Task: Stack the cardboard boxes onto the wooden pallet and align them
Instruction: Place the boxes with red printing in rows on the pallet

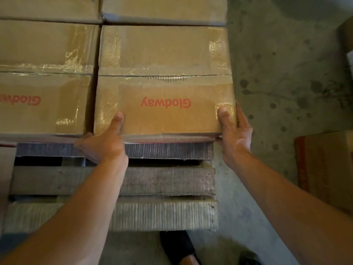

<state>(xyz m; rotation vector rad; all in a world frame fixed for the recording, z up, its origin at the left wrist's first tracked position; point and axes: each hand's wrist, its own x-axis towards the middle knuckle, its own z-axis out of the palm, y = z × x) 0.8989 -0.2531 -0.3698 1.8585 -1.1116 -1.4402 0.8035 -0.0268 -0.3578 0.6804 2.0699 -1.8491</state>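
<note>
A taped cardboard box [164, 60] with red "Glodway" print sits on the wooden pallet [164, 180] at its right side. My left hand [104, 142] grips the box's near edge, thumb on top and fingers under or behind the edge. My right hand [234, 131] holds the near right corner, thumb on top and fingers along the right side. A second printed box [44, 73] stands just to the left with a narrow gap between. Two more boxes [164, 10] lie in the row behind.
Stained concrete floor [286, 73] lies to the right of the pallet. Another cardboard box [324, 169] stands on the floor at the right edge. My foot in a dark sandal [177, 247] is in front of the pallet's near slats.
</note>
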